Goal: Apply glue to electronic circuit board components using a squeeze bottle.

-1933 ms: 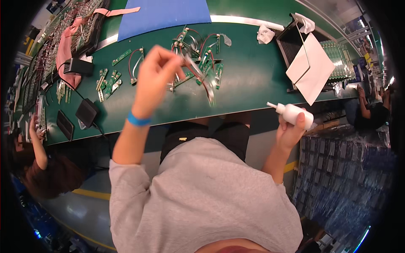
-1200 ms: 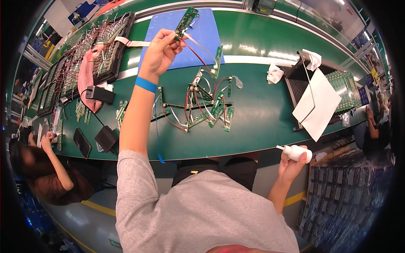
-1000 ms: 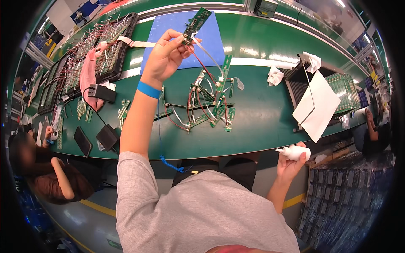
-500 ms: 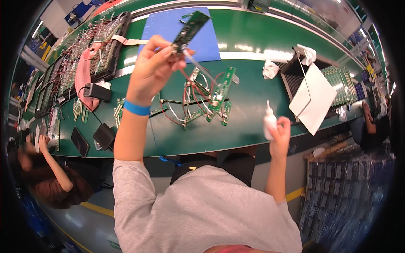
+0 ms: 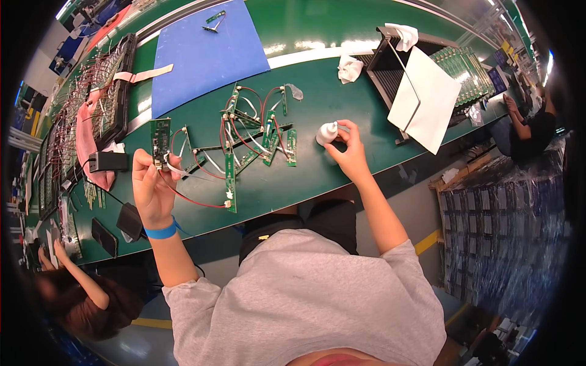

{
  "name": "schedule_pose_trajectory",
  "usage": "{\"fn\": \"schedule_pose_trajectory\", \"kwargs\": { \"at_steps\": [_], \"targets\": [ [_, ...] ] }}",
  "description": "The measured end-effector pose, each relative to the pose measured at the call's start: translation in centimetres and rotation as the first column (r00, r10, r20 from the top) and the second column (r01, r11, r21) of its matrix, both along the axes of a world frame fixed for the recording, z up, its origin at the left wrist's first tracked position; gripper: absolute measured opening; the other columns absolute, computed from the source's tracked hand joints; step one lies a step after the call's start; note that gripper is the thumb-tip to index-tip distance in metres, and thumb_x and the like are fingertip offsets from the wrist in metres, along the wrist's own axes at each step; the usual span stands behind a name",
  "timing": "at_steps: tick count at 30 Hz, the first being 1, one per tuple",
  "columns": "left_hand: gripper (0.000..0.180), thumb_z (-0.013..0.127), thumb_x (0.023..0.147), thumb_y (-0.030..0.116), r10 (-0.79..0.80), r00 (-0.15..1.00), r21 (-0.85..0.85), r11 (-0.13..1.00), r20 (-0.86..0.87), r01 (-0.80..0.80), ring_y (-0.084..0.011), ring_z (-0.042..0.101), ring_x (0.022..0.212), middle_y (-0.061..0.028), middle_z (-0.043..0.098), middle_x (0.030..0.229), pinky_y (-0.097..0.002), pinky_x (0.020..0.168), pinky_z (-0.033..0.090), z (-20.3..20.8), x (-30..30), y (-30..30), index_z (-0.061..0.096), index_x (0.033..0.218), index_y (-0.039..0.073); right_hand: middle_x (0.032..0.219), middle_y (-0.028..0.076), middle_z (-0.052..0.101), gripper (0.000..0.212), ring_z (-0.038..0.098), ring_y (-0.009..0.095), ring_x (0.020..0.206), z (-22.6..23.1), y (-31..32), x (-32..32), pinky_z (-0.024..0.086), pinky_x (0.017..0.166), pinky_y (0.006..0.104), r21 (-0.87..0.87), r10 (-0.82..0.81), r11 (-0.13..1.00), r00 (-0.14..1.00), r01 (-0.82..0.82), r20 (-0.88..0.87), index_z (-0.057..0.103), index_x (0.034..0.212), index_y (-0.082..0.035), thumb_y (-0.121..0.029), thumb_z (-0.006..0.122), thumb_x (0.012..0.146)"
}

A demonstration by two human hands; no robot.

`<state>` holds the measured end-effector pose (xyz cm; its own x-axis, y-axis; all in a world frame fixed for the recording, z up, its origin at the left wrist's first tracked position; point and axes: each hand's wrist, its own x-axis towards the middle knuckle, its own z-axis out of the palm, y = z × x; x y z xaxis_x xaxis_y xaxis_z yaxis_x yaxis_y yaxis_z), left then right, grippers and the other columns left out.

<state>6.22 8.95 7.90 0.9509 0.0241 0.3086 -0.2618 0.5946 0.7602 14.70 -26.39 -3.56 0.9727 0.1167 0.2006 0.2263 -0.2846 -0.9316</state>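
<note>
A narrow green circuit board [image 5: 160,137] stands roughly upright in my left hand [image 5: 152,189], pinched near its lower end between thumb and fingers. From it, a red wire and a pale cable run to another slim green board [image 5: 230,174] lying on the bench. My right hand [image 5: 350,151] grips a small white squeeze bottle [image 5: 326,133] low over the bench top. Between my hands, several narrow green boards [image 5: 268,143] lie in a loose cluster, linked by red, white and black wires. A blue band circles my left wrist.
Beyond the cluster lies a blue mat [image 5: 207,61] with small boards [image 5: 213,24] on it. Trays of wired boards [image 5: 113,85] stand left, a black rack with a white sheet [image 5: 424,97] right. Crumpled tissue [image 5: 350,69] and a black box [image 5: 108,161] are nearby. Co-workers sit at both sides.
My left hand has come down and leftward with the circuit board, now closer to the bench. My right hand has moved up and inward, and the bottle is tilted. The view has shifted too.
</note>
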Motion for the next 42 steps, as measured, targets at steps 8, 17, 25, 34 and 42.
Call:
{"fn": "schedule_pose_trajectory", "kwargs": {
  "at_steps": [8, 17, 25, 34, 42],
  "targets": [
    [0.010, 0.049, 0.083, 0.009, -0.066, 0.998, -0.048, 0.997, -0.011, 0.065, -0.0219, 0.054, 0.070, -0.0216, 0.057, 0.092, -0.0312, 0.070, 0.043, -1.0, 1.6, -1.3, 0.041, 0.088, 0.007, 0.078, 0.013, 0.055, 0.011, 0.055, 0.025, 0.067, 3.3, -3.4, 7.4, 0.044, 0.060, 0.0340, -0.411, -0.266, 0.826, 0.910, 0.386, 0.319, 0.055, 0.077, -0.002, -0.013, 0.054, 0.074],
    [0.011, 0.050, 0.083, 0.010, -0.027, 1.000, -0.029, 0.999, -0.005, 0.027, -0.0220, 0.055, 0.069, -0.0222, 0.057, 0.092, -0.0312, 0.069, 0.043, -1.6, 1.8, -1.7, 0.040, 0.086, 0.006, 0.081, 0.014, 0.058, 0.032, 0.059, 0.030, 0.077, 4.0, -0.1, 19.3, 0.048, 0.064, 0.0388, -0.836, -0.356, 0.364, 0.891, 0.409, 0.281, 0.058, 0.077, -0.002, -0.034, 0.059, 0.073],
    [0.011, 0.050, 0.083, 0.009, 0.036, 0.997, -0.025, 0.999, -0.066, -0.037, -0.0208, 0.055, 0.068, -0.0221, 0.057, 0.092, -0.0279, 0.064, 0.044, -2.8, 1.6, -0.4, 0.041, 0.087, 0.007, 0.090, 0.015, 0.056, 0.015, 0.060, 0.027, 0.077, 2.7, -1.4, 20.1, 0.049, 0.064, 0.0362, -0.932, -0.116, 0.170, 0.945, 0.321, 0.305, 0.059, 0.083, -0.005, -0.015, 0.053, 0.074],
    [0.007, 0.048, 0.083, 0.009, -0.047, 0.998, -0.079, 0.996, -0.044, 0.044, -0.0205, 0.055, 0.069, -0.0227, 0.057, 0.092, -0.0296, 0.067, 0.044, -2.7, 1.7, -2.1, 0.041, 0.086, 0.006, 0.080, 0.013, 0.053, 0.015, 0.056, 0.030, 0.072, 7.7, -3.7, 15.5, 0.045, 0.064, 0.0385, -0.646, -0.159, 0.657, 0.909, 0.388, 0.385, 0.059, 0.076, -0.005, -0.018, 0.054, 0.070],
    [0.006, 0.045, 0.085, 0.008, -0.217, 0.970, -0.017, 0.976, -0.109, 0.216, -0.0187, 0.057, 0.070, -0.0275, 0.054, 0.094, -0.0257, 0.061, 0.045, -1.3, 2.3, -7.3, 0.040, 0.085, 0.005, 0.072, 0.003, 0.051, 0.016, 0.046, 0.010, 0.061, 14.7, -5.1, 8.4, 0.039, 0.057, 0.0224, -0.362, -0.037, 0.923, 0.968, 0.128, 0.248, 0.060, 0.078, -0.001, -0.014, 0.061, 0.070]
  ]
}}
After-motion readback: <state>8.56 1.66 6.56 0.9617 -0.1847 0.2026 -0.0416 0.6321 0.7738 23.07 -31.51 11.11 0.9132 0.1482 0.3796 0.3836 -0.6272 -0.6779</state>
